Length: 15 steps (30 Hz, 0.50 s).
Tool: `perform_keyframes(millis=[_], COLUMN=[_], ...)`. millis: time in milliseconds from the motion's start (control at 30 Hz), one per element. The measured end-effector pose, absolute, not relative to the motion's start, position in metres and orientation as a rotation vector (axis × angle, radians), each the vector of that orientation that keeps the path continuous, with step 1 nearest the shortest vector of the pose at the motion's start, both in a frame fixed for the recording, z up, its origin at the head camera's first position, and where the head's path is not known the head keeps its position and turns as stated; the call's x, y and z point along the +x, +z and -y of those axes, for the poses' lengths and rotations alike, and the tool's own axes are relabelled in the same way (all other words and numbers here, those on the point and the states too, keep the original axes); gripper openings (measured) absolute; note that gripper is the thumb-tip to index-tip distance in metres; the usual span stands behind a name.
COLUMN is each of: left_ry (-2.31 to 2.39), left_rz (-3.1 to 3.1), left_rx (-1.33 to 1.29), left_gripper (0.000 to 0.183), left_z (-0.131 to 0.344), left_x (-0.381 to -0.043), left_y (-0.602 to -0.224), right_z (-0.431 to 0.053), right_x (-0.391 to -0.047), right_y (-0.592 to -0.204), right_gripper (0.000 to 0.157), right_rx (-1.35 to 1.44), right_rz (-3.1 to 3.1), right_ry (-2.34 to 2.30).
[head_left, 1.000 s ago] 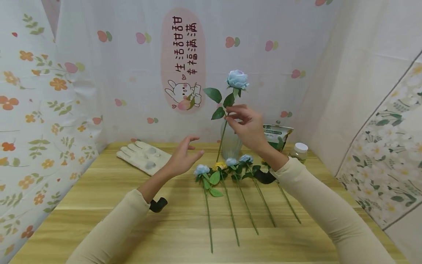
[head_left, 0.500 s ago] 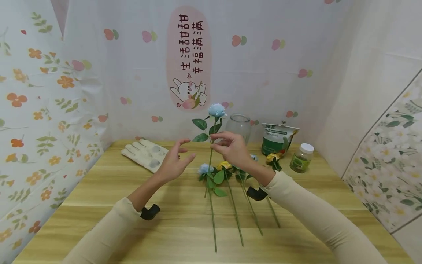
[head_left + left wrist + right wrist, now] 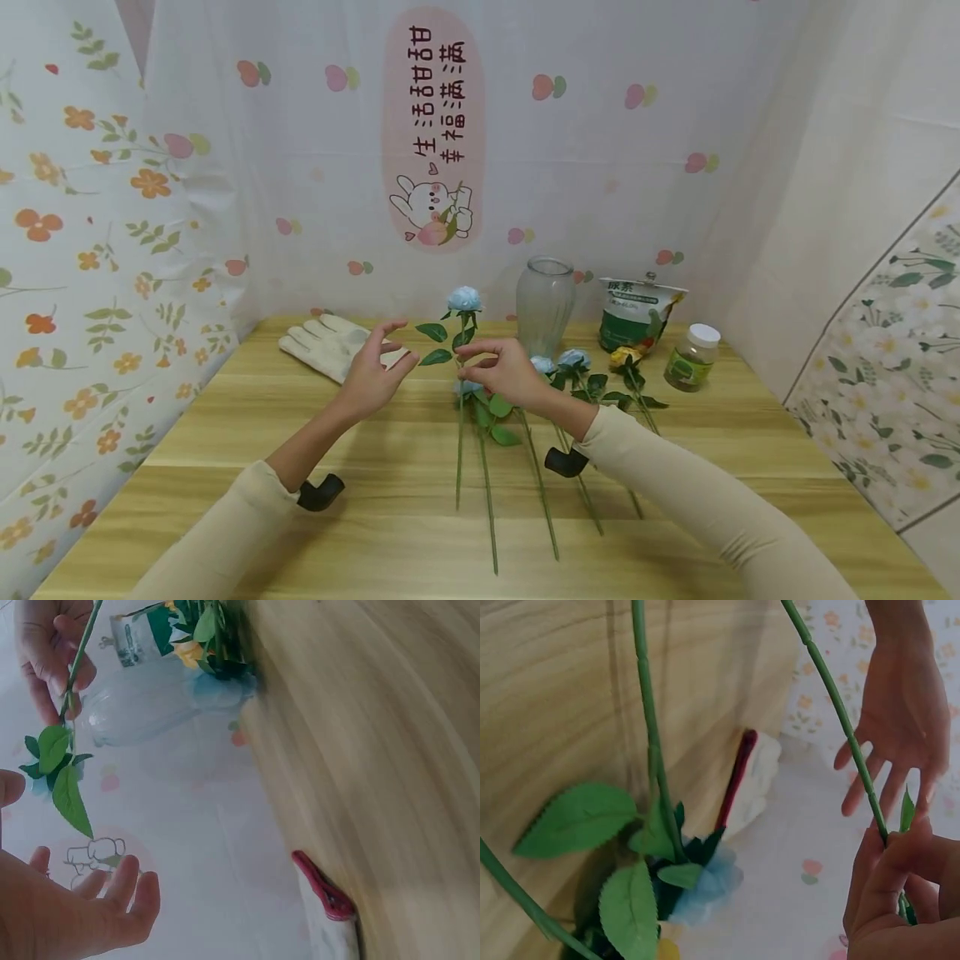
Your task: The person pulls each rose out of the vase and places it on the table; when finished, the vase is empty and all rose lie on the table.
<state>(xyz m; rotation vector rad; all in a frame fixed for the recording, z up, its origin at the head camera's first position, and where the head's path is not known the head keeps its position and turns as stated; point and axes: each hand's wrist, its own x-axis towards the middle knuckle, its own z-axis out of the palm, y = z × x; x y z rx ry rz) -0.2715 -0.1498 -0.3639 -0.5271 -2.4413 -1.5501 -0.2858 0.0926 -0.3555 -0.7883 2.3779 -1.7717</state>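
Note:
My right hand (image 3: pixel 506 372) pinches the green stem of a blue rose (image 3: pixel 464 299) just below its leaves. The rose stands upright above the table, its stem hanging down. To its left, my left hand (image 3: pixel 372 372) has its fingers spread and holds nothing; it is apart from the leaves. In the right wrist view the pinched stem (image 3: pixel 847 727) runs between thumb and fingers. Beneath the right hand, several roses lie on the table, among them a blue rose (image 3: pixel 574 358) and a yellow rose (image 3: pixel 622 357). Part of the row is hidden by the right hand and arm.
A clear glass vase (image 3: pixel 545 304) stands at the back. To its right are a green and white pouch (image 3: pixel 633 317) and a white-lidded jar (image 3: pixel 690 358). A pale work glove (image 3: pixel 318 343) lies at the back left. Patterned curtains close in the wooden table.
My right hand has brought the blue rose down and to the left, away from in front of the vase. The left hand has shifted slightly left and down, its fingers still spread.

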Motion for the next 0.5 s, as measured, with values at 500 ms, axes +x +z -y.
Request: perform_keyframes(millis=[500], left_ry=[-1.437], left_rz=[2.62], left_rx=[-0.555], left_gripper=[0.059], left_z=[0.175], left_x=[-0.269], left_y=[-0.379], right_z=[-0.069], right_x=[-0.283], right_y=[-0.384], right_gripper=[0.027], right_rx=[-0.705], right_rz=[-2.452], right_ry=[-1.522])
